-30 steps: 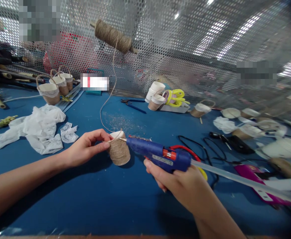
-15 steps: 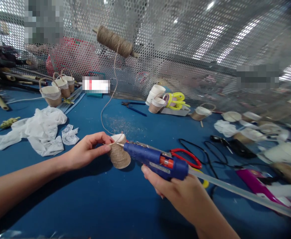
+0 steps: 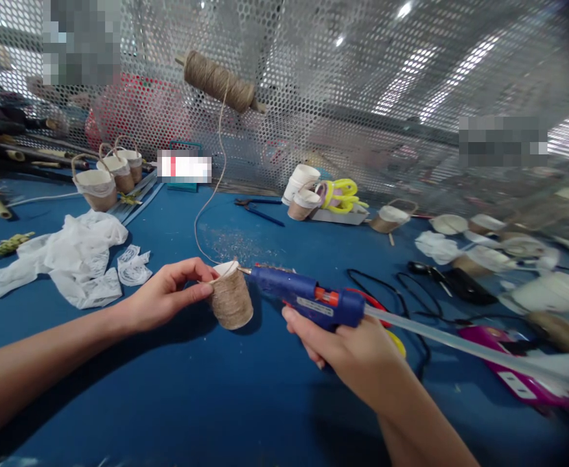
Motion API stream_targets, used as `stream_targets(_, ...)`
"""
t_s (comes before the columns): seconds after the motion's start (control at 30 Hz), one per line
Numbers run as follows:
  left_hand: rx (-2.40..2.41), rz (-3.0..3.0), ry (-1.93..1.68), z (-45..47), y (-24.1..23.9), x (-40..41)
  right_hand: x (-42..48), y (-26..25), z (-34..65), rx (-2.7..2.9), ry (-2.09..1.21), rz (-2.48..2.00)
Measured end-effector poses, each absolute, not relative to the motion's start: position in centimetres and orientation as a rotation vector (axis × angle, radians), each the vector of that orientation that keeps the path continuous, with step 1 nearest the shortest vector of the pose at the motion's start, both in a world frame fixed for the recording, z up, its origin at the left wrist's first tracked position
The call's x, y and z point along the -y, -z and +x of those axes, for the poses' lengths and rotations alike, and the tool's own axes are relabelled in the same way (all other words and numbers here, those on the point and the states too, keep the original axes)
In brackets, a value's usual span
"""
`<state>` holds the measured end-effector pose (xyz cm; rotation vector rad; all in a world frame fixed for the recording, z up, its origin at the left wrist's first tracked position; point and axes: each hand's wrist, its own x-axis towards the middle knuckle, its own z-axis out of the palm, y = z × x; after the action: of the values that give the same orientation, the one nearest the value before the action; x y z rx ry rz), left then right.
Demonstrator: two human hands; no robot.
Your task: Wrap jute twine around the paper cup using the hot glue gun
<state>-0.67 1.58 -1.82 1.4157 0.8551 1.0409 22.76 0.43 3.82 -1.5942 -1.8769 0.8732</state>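
Observation:
A small white cup wrapped in brown twine [image 3: 232,299] stands slightly tilted on the blue table. My left hand [image 3: 187,285] is closed at its left rim, thumb and fingers pinching the edge where the twine runs; the fingertips partly hide this spot. From there a loose strand of twine [image 3: 196,224] rises to a twine spool [image 3: 219,81] on a stick at the mesh. My right hand [image 3: 343,350] is wrapped around the handle of a blue hot glue gun [image 3: 308,298]. Its nozzle is at the cup's upper right rim, and a long clear glue stick [image 3: 425,334] sticks out behind.
White lace cloth [image 3: 78,253] lies left, with finished small handled cups [image 3: 94,188] behind. Pliers [image 3: 260,211], a white cup stack [image 3: 300,183] and yellow-handled scissors [image 3: 340,194] are at the back. Black cable [image 3: 404,295] and a magenta power strip [image 3: 498,363] lie right.
The glue gun's nozzle has moved up and slightly right, from the cup's front to its upper right rim. The twine near my left fingers now lies closer along the rim.

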Motion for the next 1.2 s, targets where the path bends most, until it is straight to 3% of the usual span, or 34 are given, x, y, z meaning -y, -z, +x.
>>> stream_targets(0.37, -0.874, 1.444, -1.049, -0.8, 2.1, -1.8, -2.3, -3.3, 23.2, 1.908, -1.017, -1.581)
stream_targets(0.6, -0.890, 1.519, -1.071, -0.8, 2.2, -1.9, -4.5, -2.9, 23.9, 1.609, -1.395, -1.287)
stream_targets(0.87, -0.907, 1.741, -1.101, -0.7, 1.6, -1.7, -9.2, -1.9, 23.5, 1.521, -1.191, -1.597)
stream_targets(1.2, -0.909, 1.880, -1.071, -0.9, 1.5, -1.5, -13.0, -0.2, 22.2, 1.796, -0.827, -1.957)
